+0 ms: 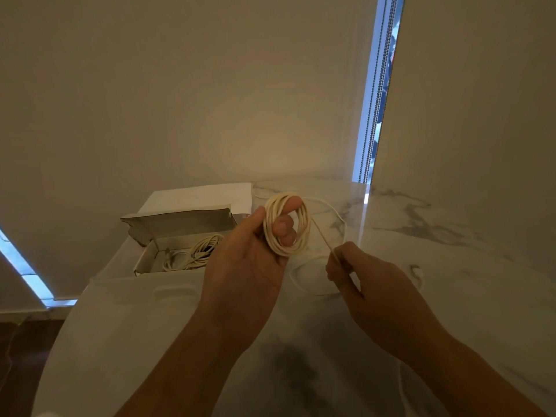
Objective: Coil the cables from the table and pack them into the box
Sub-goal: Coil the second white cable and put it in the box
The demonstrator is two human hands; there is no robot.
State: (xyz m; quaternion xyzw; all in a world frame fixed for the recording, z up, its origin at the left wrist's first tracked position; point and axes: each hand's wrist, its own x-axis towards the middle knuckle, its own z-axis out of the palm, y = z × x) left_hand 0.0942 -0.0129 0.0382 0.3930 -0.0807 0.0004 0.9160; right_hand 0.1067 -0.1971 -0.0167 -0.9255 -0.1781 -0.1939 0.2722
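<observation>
Fingers (284,227) through coil (287,224), palm-up

Box (144,260) sits far left on the table (436,236), coiled cables (195,251) inside it. Right of the box, left hand (243,263) holds a coil (287,224); right hand (361,275) further right, loose cable (313,284) on the table between them.

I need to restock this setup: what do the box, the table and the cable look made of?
Box: thin grey-white cardboard, matte, by its creased, folded flap. Table: glossy white marble or a marble-look surface, grey veins and reflections; which one is unclear. Cable: cream, flexible, probably rubbery plastic sheath, since it coils tightly.
</observation>
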